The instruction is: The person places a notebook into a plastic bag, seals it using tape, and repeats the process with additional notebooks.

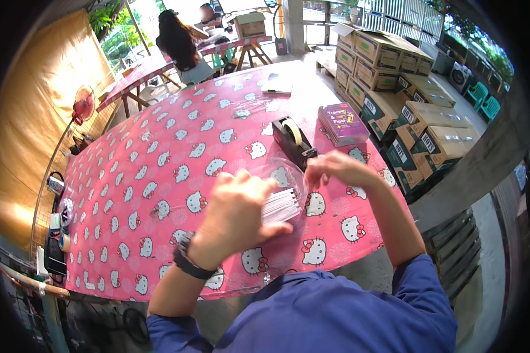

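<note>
My left hand [232, 203], with a dark band on the wrist, spans a stack of thin white cards or papers [281, 205]. Its thumb lies along the near side and its fingers reach over the far side, slightly blurred. Clear plastic film [280, 166] spreads around and beyond the stack. Just right of the stack, my right hand [333, 169] is raised with its fingers drawn together by the film's edge; what they pinch is too small to tell. A black tape dispenser [293, 140] with a pale roll stands just beyond it.
A pink patterned cloth [176, 223] covers the table. Purple packs [343, 125] are stacked at the right edge, and a flat white item [278, 86] lies at the far end. Cardboard boxes [388, 62] pile up beyond. Two people sit at another table; a red fan [83, 105] stands left.
</note>
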Demonstrator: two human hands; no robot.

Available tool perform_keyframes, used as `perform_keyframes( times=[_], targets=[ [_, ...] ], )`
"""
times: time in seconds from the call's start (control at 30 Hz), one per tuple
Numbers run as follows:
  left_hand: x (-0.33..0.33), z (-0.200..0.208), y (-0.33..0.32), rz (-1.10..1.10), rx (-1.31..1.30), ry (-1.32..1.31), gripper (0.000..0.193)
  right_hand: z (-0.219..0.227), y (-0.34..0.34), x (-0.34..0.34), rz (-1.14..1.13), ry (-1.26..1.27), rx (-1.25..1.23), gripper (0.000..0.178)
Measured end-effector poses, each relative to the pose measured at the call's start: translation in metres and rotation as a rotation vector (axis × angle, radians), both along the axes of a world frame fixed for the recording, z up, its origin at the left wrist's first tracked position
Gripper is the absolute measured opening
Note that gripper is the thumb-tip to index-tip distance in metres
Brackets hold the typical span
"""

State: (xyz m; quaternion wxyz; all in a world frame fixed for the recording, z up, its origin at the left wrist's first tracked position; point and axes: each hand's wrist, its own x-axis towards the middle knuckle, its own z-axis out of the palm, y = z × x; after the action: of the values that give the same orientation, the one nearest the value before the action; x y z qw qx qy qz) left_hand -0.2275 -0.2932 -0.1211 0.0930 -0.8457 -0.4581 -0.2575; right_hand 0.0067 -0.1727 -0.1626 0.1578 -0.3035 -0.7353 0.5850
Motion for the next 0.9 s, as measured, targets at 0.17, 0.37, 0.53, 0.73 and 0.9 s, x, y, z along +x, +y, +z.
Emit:
perform_keyframes(
  times=[0.17,0.37,0.53,0.73,0.9],
  targets=[
    [-0.009,-0.015,-0.024,-0.123,-0.111,0.132,0.017,-0.049,-0.042,-0.026,0.127,0.057,0.76,0.039],
    [-0.075,-0.068,-0.06,0.105,0.061,-0.686,0.034,-0.061,-0.051,-0.036,0.171,0.063,0.879,0.044],
    [-0.082,-0.096,-0.067,0.246,0.125,-0.893,0.049,-0.055,-0.058,-0.048,0.22,0.098,0.869,0.044],
    [-0.054,-0.008,0.003,0.17,-0.263,-0.297,0.067,-0.06,-0.051,-0.04,0.212,0.083,0.837,0.038],
    [-0.051,-0.045,0.064,0.139,0.065,0.409,0.071,-0.055,-0.058,-0.051,0.229,0.118,0.871,0.036]
  ],
)
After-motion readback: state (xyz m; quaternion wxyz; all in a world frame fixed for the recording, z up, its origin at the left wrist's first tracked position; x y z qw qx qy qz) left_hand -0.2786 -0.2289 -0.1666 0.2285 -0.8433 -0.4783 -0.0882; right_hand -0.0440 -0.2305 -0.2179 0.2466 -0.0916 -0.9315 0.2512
